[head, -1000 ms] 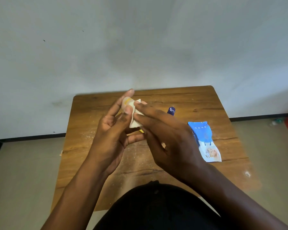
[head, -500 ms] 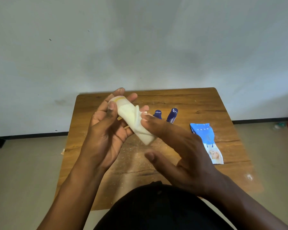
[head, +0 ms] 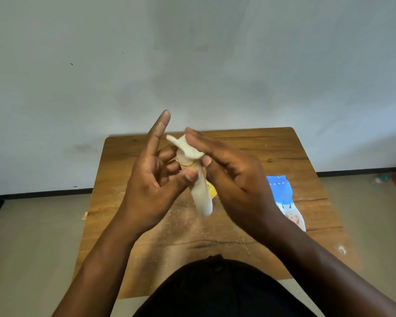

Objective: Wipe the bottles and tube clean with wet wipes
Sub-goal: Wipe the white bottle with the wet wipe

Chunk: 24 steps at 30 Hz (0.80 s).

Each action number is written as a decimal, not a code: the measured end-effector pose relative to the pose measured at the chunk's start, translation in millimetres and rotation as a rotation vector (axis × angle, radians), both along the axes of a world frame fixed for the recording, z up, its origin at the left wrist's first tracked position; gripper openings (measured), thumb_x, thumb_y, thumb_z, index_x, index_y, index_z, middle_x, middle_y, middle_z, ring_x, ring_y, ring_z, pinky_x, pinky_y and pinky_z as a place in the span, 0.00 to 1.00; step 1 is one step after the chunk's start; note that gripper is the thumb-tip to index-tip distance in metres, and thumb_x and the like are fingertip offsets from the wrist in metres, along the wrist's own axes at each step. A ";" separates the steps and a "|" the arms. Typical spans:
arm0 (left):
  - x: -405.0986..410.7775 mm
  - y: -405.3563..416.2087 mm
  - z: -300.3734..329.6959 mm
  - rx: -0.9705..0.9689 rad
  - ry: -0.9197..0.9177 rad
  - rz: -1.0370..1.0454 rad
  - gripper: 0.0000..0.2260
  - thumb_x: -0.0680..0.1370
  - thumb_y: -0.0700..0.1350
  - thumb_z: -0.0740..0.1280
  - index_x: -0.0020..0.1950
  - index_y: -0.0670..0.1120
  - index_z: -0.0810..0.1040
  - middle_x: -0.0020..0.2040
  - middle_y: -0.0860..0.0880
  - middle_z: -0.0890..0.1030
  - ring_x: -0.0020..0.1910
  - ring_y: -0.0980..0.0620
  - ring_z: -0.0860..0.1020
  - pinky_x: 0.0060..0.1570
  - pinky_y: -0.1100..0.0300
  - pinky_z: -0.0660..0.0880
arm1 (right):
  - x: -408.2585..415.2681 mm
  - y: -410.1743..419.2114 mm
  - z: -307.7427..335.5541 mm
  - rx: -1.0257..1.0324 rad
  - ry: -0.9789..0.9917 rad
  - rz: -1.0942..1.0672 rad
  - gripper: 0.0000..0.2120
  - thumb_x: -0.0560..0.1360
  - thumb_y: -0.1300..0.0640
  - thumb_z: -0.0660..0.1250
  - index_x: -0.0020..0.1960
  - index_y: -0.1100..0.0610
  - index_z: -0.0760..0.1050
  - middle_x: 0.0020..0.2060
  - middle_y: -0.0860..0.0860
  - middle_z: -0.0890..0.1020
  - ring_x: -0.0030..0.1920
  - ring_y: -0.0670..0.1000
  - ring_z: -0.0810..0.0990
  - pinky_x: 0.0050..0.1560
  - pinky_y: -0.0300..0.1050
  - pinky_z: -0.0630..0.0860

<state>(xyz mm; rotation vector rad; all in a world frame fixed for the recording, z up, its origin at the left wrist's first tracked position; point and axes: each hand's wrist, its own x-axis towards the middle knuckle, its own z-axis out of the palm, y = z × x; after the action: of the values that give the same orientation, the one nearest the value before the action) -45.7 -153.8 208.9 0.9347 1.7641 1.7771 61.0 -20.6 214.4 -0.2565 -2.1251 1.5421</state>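
My left hand [head: 154,179] holds a cream-white tube [head: 201,195] above the wooden table [head: 133,179], thumb and curled fingers around its upper part, index finger pointing straight up. The tube's lower end hangs down toward me. My right hand [head: 233,177] pinches a white wet wipe [head: 188,148] over the tube's top end, between fingers and thumb. A yellow item [head: 212,191] shows just behind the tube. The two dark blue bottles are hidden behind my right hand.
A blue wet-wipe pack [head: 285,200] lies on the table to the right of my right hand. White dust speckles the tabletop in front of me. The table stands against a pale wall, with floor on both sides.
My right hand slid the wipe from the tube's middle up to its top end. The tube swung more upright, and my left index finger straightened. The blue bottles went out of sight behind my right hand.
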 end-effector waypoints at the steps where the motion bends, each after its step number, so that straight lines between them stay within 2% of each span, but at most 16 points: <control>1: 0.4 -0.4 -0.5 -0.027 0.045 0.003 0.44 0.77 0.37 0.74 0.84 0.54 0.51 0.57 0.55 0.86 0.55 0.54 0.86 0.56 0.58 0.81 | -1.2 3.8 4.4 -0.064 0.001 -0.055 0.17 0.83 0.68 0.63 0.69 0.58 0.80 0.66 0.49 0.84 0.68 0.45 0.81 0.67 0.44 0.78; 3: 2.4 -1.6 0.2 -0.067 0.097 -0.004 0.47 0.76 0.42 0.77 0.84 0.58 0.50 0.64 0.51 0.84 0.61 0.49 0.84 0.63 0.48 0.80 | -2.0 16.0 13.7 -0.139 -0.004 -0.169 0.13 0.82 0.67 0.66 0.62 0.56 0.84 0.55 0.47 0.88 0.56 0.44 0.86 0.54 0.41 0.82; 5: 3.8 -2.4 0.7 -0.113 0.163 0.002 0.47 0.74 0.46 0.76 0.84 0.60 0.50 0.67 0.54 0.82 0.65 0.52 0.82 0.67 0.48 0.77 | -0.8 26.7 20.8 -0.094 0.022 -0.257 0.10 0.81 0.64 0.70 0.59 0.55 0.84 0.51 0.46 0.88 0.53 0.44 0.87 0.52 0.42 0.84; 8: 6.8 -0.8 1.6 -0.137 0.232 0.011 0.47 0.73 0.48 0.76 0.84 0.60 0.50 0.67 0.56 0.82 0.67 0.57 0.79 0.69 0.53 0.76 | 1.1 23.9 20.1 0.244 0.007 -0.215 0.08 0.79 0.60 0.72 0.57 0.53 0.85 0.50 0.42 0.86 0.53 0.42 0.85 0.53 0.40 0.82; 10: 5.3 -0.9 1.2 -0.152 0.256 0.014 0.47 0.73 0.49 0.76 0.84 0.59 0.50 0.66 0.56 0.82 0.65 0.57 0.81 0.66 0.59 0.77 | 5.6 17.1 9.7 0.472 -0.010 -0.141 0.08 0.79 0.60 0.73 0.57 0.54 0.86 0.51 0.45 0.86 0.53 0.41 0.82 0.51 0.34 0.79; 12: 2.3 -1.4 -0.2 -0.170 0.309 0.016 0.48 0.74 0.50 0.75 0.85 0.56 0.48 0.66 0.57 0.81 0.63 0.58 0.81 0.62 0.66 0.76 | 12.6 14.7 1.8 0.574 -0.016 -0.090 0.08 0.78 0.60 0.74 0.56 0.55 0.86 0.51 0.48 0.85 0.53 0.41 0.80 0.48 0.31 0.75; 15: 2.7 -1.7 -4.1 -0.200 0.380 0.007 0.48 0.76 0.47 0.76 0.85 0.52 0.46 0.69 0.61 0.79 0.64 0.61 0.80 0.58 0.70 0.75 | 20.1 13.9 -1.2 0.589 -0.031 -0.044 0.08 0.77 0.58 0.74 0.55 0.53 0.87 0.50 0.48 0.85 0.54 0.44 0.81 0.44 0.36 0.77; 17: 5.3 0.2 -6.9 -0.204 0.405 -0.012 0.48 0.77 0.45 0.77 0.85 0.52 0.47 0.67 0.68 0.78 0.58 0.61 0.82 0.53 0.68 0.77 | 18.1 13.8 -1.4 0.545 -0.016 -0.064 0.08 0.77 0.60 0.75 0.55 0.54 0.87 0.50 0.48 0.85 0.58 0.45 0.83 0.47 0.39 0.80; 20: 4.7 3.4 -8.2 -0.190 0.436 -0.010 0.47 0.76 0.46 0.77 0.85 0.54 0.48 0.63 0.78 0.72 0.59 0.61 0.81 0.55 0.65 0.79 | 7.6 14.6 -3.2 0.539 -0.013 -0.174 0.09 0.77 0.62 0.75 0.57 0.55 0.87 0.49 0.49 0.86 0.51 0.45 0.83 0.45 0.42 0.80; 22: 0.2 2.7 -7.5 -0.185 0.407 0.013 0.48 0.75 0.45 0.78 0.85 0.54 0.49 0.64 0.78 0.74 0.62 0.64 0.80 0.57 0.70 0.76 | 5.5 14.7 -5.7 0.560 -0.025 -0.228 0.09 0.77 0.61 0.75 0.57 0.56 0.87 0.48 0.51 0.86 0.48 0.47 0.83 0.43 0.43 0.79; 24: -4.2 0.5 -6.0 -0.186 0.381 0.037 0.49 0.75 0.44 0.79 0.85 0.54 0.49 0.66 0.70 0.78 0.65 0.64 0.79 0.60 0.74 0.72 | 10.5 12.9 -8.5 0.557 -0.020 -0.238 0.09 0.77 0.61 0.75 0.56 0.57 0.87 0.48 0.51 0.86 0.47 0.47 0.83 0.43 0.43 0.79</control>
<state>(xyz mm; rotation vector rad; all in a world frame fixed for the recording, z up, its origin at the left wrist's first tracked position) -49.9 -153.3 202.9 1.2276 2.1483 1.4950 71.5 -7.7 205.9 -0.3116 -2.3404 0.7777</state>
